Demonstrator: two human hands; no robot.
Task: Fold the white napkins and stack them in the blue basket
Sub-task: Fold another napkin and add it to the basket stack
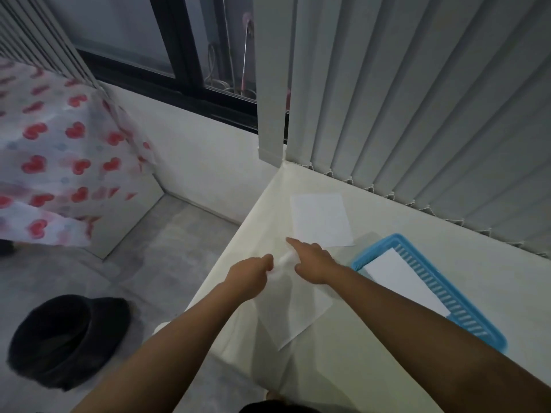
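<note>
A white napkin [293, 311] lies on the cream table [372, 368] near its left edge, with its far corner lifted. My left hand [253, 272] pinches that lifted corner. My right hand [313, 260] hovers beside it with the index finger stretched forward over the napkin's far edge. A second white napkin [322, 219] lies flat farther back. The blue basket [465, 308] sits to the right, and a folded white napkin [405, 281] lies inside it.
Grey vertical blinds [417, 114] hang along the table's far edge. To the left are the floor, a black hat [65, 338] and a heart-patterned cloth [59, 150] draped over furniture. A dark-framed window [179, 55] is at the back.
</note>
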